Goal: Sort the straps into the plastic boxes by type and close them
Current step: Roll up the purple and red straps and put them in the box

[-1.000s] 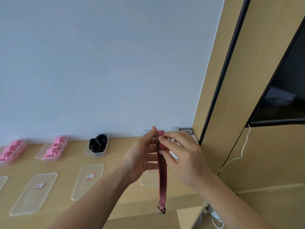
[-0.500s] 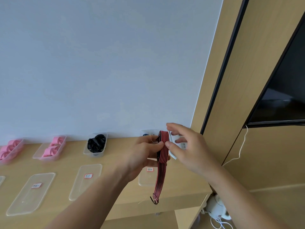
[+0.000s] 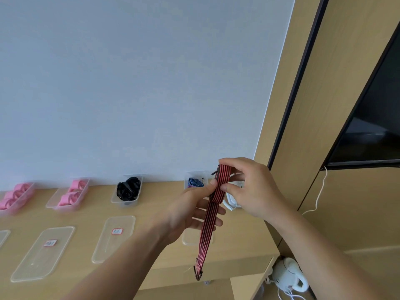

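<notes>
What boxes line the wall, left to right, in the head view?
First box of pink straps → second box of pink straps → box of black straps → box of blue straps.

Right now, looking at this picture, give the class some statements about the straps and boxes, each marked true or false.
1. The left hand and right hand both hold the striped strap. True.
2. The black straps sit in a closed box. False: it is open; a lid lies on the table in front.
3. Two boxes hold pink straps. True.
4. The striped strap lies flat on the table. False: it hangs from the hands.
</notes>
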